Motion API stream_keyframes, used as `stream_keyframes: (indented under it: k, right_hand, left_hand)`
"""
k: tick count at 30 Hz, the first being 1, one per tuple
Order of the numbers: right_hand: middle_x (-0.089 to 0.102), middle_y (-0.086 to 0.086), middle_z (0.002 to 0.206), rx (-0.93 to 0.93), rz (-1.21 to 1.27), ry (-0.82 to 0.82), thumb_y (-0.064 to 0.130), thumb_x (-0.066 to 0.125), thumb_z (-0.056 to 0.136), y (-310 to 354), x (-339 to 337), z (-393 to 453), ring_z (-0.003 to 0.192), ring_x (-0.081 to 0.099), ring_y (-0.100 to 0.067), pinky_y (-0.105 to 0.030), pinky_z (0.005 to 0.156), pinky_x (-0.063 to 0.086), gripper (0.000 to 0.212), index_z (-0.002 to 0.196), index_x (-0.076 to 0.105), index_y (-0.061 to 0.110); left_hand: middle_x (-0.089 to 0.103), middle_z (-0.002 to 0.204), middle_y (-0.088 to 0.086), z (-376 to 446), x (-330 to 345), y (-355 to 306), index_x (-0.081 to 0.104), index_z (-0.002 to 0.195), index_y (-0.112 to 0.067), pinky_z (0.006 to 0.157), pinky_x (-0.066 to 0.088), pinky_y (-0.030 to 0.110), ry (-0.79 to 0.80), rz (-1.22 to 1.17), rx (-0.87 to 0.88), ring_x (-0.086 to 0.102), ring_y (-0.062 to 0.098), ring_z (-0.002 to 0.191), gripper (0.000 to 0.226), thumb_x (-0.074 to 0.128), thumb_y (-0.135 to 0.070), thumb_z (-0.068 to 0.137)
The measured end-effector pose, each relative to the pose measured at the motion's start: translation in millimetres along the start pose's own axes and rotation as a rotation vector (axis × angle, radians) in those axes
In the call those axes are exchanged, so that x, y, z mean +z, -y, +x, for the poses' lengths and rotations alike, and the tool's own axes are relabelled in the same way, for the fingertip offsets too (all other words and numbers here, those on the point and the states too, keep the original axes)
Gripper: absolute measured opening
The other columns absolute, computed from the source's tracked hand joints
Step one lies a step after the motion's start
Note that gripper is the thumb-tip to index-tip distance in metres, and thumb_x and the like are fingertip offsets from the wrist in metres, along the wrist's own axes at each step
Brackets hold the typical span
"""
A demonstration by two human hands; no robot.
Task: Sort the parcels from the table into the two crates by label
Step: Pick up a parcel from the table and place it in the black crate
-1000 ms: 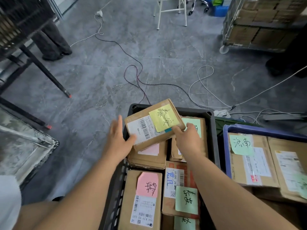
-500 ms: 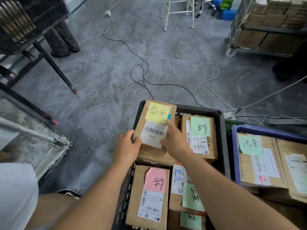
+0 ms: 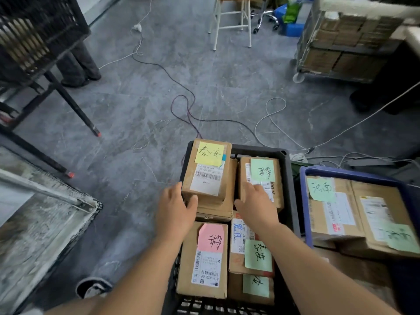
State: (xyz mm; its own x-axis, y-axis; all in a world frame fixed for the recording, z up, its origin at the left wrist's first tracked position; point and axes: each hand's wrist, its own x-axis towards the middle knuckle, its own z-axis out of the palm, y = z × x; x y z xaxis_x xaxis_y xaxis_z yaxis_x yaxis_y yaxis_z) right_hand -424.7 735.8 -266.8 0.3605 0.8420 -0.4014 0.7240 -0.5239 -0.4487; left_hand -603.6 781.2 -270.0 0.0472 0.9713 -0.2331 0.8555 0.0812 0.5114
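Cardboard, the parcel [image 3: 208, 171] with the yellow note lay on top of another box at the far left corner of the black crate [image 3: 286, 169], which was packed with labelled parcels. The left hand [image 3: 176, 211] touched its near left corner, thumb against the front face, fingers relaxed and gripping nothing. The right hand [image 3: 255, 204] rested flat, fingers straight, on the neighbouring parcel with the green note [image 3: 262, 170]. Just to the right stood the blue crate [image 3: 303, 201], holding more parcels.
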Motion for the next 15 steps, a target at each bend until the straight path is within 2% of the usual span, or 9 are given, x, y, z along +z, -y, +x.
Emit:
stream_keyframes:
  k: [3, 6, 10, 15]
  right_hand:
    - [0.042, -0.005, 0.137, 0.017, -0.069, -0.037, 0.023, 0.045, 0.098, -11, -12, -37, 0.115, 0.052, -0.022, -0.034, 0.082, 0.052, 0.043, 0.141, 0.040, 0.018]
    - [0.043, -0.003, 0.137, 0.027, -0.128, -0.097, 0.024, 0.045, 0.098, -22, -25, -78, 0.124, 0.045, -0.021, -0.032, 0.081, 0.049, 0.038, 0.136, 0.046, 0.019]
    - [0.046, -0.001, 0.134, 0.080, -0.184, -0.155, 0.029, 0.044, 0.099, -37, -47, -131, 0.124, 0.044, -0.021, -0.033, 0.084, 0.047, 0.038, 0.135, 0.048, 0.019]
    - [0.049, -0.002, 0.133, 0.170, -0.193, -0.213, 0.028, 0.040, 0.100, -65, -75, -201, 0.125, 0.041, -0.023, -0.034, 0.086, 0.045, 0.036, 0.133, 0.049, 0.018]
  left_hand:
    - [0.045, 0.136, 0.002, -30, -3, -13, 0.043, 0.138, -0.020, 0.100, 0.042, 0.036, 0.021, 0.059, 0.135, 0.044, 0.020, 0.123, 0.049, 0.050, -0.040, 0.094]
    - [0.044, 0.142, 0.000, -60, -9, -32, 0.044, 0.140, -0.019, 0.105, 0.035, 0.033, 0.085, 0.099, 0.263, 0.040, 0.019, 0.129, 0.049, 0.048, -0.040, 0.095]
    - [0.046, 0.141, -0.001, -99, -13, -61, 0.044, 0.139, -0.019, 0.102, 0.034, 0.031, 0.172, 0.162, 0.430, 0.040, 0.018, 0.130, 0.047, 0.044, -0.041, 0.098]
    - [0.047, 0.142, -0.005, -151, -15, -94, 0.040, 0.141, -0.025, 0.091, 0.043, 0.032, 0.265, 0.163, 0.541, 0.047, 0.018, 0.126, 0.047, 0.041, -0.044, 0.098]
